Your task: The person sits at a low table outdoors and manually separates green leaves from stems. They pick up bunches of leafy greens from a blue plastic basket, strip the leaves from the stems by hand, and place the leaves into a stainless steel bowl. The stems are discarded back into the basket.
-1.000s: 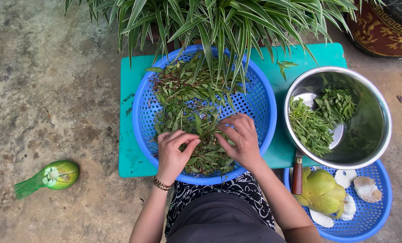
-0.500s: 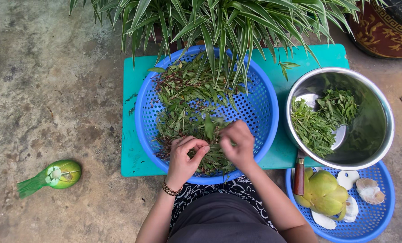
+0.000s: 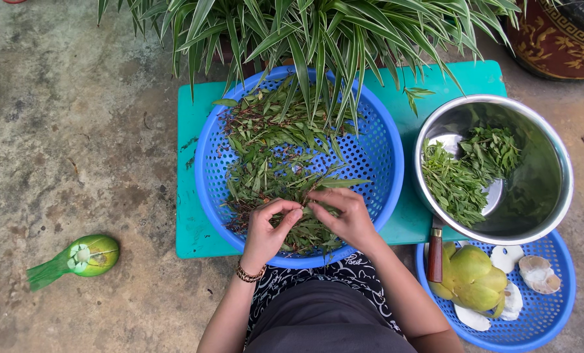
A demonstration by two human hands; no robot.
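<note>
Head view: left hand and right hand pinch a leafy sprig over the blue basket.

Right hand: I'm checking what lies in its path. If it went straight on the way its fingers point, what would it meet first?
The right hand points left, so it would probably meet the left hand's fingertips first, which look almost touching over the herb sprigs.

Home yard; concrete ground, potted plant

Perforated plastic basket, shiny steel bowl, rough concrete floor, matt plastic board.
</note>
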